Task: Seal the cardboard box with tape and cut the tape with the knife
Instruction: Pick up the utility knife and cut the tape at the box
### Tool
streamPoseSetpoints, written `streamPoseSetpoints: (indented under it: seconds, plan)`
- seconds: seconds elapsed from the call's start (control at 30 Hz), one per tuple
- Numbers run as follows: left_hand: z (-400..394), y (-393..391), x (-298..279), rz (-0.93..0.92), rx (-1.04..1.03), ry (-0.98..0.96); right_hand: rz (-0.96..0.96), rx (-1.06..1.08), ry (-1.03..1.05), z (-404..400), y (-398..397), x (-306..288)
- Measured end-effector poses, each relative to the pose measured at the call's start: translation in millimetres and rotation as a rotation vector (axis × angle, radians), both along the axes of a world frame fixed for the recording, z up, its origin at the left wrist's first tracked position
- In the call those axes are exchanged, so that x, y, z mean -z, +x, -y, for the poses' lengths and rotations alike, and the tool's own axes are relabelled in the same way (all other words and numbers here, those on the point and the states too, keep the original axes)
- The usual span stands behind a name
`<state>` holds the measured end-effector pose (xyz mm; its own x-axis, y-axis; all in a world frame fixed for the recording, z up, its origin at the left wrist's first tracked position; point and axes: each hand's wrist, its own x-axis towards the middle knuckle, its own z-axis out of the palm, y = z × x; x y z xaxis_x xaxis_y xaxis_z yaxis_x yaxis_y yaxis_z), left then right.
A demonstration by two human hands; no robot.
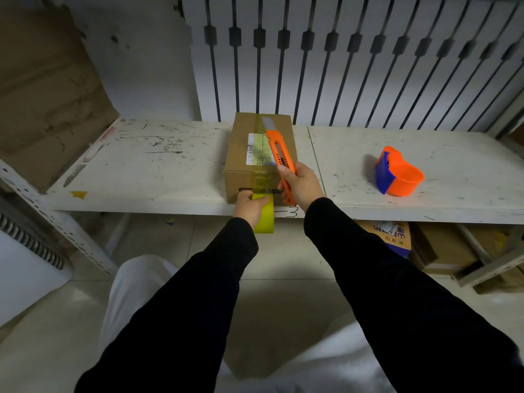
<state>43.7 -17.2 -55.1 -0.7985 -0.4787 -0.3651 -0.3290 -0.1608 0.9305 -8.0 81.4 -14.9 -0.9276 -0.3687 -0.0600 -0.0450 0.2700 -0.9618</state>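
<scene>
1. We see a brown cardboard box (261, 157) at the near edge of a scuffed white shelf (147, 165), a white label on its top.
2. A strip of yellowish clear tape (259, 154) runs along the top and down the near face.
3. Our left hand (249, 207) grips the yellow tape roll (265, 215) below the shelf edge.
4. Our right hand (302, 182) clenches the orange knife (276, 154), its blade extended over the box.
5. An orange-and-blue tape dispenser (398, 173) sits well apart to the right.
</scene>
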Motion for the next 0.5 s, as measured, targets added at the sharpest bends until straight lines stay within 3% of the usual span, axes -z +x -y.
streamPoseSetpoints:
  seconds: [0.17, 0.27, 0.5]
  plan:
    - [14, -22, 34, -0.015, 0.051, 0.077, -0.072, -0.024, 0.068, -5, 3, 0]
    - [23, -38, 61, -0.009, 0.048, 0.061, -0.203, -0.105, 0.292, -9, 4, -3]
    - [-4, 4, -11, 0.009, 0.022, -0.089, -0.302, -0.188, 0.702, -9, 4, -11]
